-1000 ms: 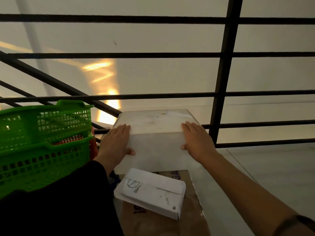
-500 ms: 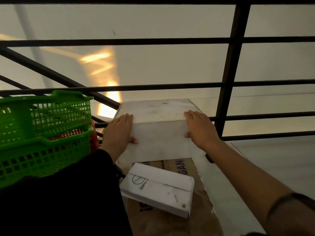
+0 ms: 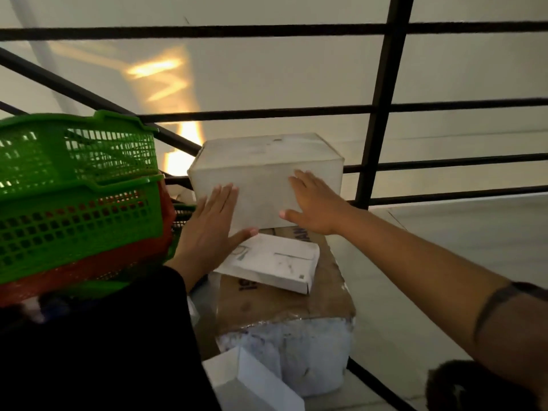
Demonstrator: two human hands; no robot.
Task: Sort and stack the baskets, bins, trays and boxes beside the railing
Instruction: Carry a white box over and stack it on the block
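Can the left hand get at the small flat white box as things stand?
Probably yes. The left hand lies flat against the big white box, its thumb right beside the small flat box, whose top is uncovered.

Past the black railing (image 3: 385, 114) in front of me there is a pale wall (image 3: 267, 84), and warm yellow streaks of light (image 3: 157, 72) fall across it on the left (a brighter patch sits lower down, behind the bars). To my right the light floor (image 3: 459, 232) stretches off beside the railing's upright post. A thin dark band (image 3: 498, 298) circles my right forearm, and my left arm is in a black sleeve (image 3: 118, 336).
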